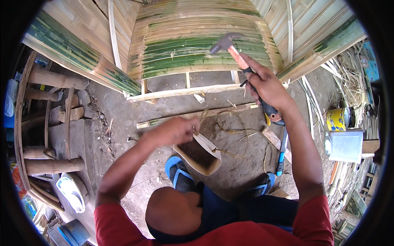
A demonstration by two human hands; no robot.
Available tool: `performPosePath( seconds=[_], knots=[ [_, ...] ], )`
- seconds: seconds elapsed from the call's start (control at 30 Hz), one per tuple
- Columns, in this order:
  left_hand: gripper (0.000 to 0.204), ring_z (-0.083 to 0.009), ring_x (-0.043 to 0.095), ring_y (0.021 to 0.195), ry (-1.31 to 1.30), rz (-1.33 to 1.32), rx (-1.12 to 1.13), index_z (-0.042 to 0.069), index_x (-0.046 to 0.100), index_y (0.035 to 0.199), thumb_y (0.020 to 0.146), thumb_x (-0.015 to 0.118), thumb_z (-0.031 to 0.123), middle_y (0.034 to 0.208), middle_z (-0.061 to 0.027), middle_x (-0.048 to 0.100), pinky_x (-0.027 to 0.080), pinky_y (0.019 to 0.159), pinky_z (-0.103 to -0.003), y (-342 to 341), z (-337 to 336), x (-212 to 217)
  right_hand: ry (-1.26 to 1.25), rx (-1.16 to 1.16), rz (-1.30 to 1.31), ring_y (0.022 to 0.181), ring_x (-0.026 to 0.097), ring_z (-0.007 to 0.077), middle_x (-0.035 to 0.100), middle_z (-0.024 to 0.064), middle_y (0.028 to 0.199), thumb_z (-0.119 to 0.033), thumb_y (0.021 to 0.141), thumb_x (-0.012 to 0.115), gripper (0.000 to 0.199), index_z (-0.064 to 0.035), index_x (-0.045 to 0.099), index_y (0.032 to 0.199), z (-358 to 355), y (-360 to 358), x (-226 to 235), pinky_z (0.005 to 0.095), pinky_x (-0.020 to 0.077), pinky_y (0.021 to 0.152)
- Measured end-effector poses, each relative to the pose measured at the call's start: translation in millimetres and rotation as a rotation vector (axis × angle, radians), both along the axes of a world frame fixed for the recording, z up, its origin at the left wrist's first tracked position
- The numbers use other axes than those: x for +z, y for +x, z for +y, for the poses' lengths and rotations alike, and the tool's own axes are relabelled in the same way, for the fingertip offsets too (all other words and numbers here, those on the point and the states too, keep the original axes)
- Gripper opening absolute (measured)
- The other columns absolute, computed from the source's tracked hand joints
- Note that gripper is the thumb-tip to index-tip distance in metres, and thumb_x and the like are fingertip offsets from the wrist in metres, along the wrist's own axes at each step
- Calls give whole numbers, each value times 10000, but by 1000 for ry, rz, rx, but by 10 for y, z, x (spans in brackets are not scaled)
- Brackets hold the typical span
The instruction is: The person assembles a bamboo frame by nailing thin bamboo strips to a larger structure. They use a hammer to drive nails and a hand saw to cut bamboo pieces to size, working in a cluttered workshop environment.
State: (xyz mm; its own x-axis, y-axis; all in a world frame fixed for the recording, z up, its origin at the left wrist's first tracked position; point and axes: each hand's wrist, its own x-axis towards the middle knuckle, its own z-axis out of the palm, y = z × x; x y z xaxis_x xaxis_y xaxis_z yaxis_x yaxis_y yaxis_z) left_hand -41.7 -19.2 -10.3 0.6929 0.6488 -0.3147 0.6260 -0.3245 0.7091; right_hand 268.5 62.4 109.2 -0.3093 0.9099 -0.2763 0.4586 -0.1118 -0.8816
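My right hand (269,84) is wrapped around a claw hammer (237,55), its metal head raised in front of the green bamboo slats (193,49) and its dark handle running back under my palm. At the middle, my left hand (174,132) is closed, fingers together, at the upper rim of a cut-open whitish plastic container (210,167). Dark brown contents lie inside this container; they are too small to make out. A thin cord (246,143) is knotted to its rim and loops over the ground to the right. What my left fingers hold is hidden.
A bamboo strip (164,121) lies before the slatted frame's front rail (184,92). A blue-and-black handled tool (281,158) is by my right foot. On the left stands a bamboo rack (53,166); a yellow can (335,119) and white box (346,145) are at right.
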Motion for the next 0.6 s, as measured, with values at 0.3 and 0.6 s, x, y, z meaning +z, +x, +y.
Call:
performPosePath(
  seconds=[0.3, 0.6],
  knots=[
    [110, -84, 681, 871, -11, -691, 801, 106, 675, 1098, 993, 686, 137, 1009, -13, 752, 502, 719, -236, -510, 1736, 13, 192, 172, -246, 555, 514, 102, 562, 34, 783, -186, 1070, 438, 581, -315, 310, 1622, 295, -627, 228, 278, 496, 527],
    [131, -158, 627, 879, 321, -274, 574, 64, 706, 1011, 916, 766, 131, 970, -29, 655, 509, 811, -329, -272, 1527, -21, 399, 155, -232, 655, 660, 388, 660, 277, 828, -106, 997, 470, 638, -191, 317, 1610, 206, -452, -24, 483, 531, 735]
  ],
)
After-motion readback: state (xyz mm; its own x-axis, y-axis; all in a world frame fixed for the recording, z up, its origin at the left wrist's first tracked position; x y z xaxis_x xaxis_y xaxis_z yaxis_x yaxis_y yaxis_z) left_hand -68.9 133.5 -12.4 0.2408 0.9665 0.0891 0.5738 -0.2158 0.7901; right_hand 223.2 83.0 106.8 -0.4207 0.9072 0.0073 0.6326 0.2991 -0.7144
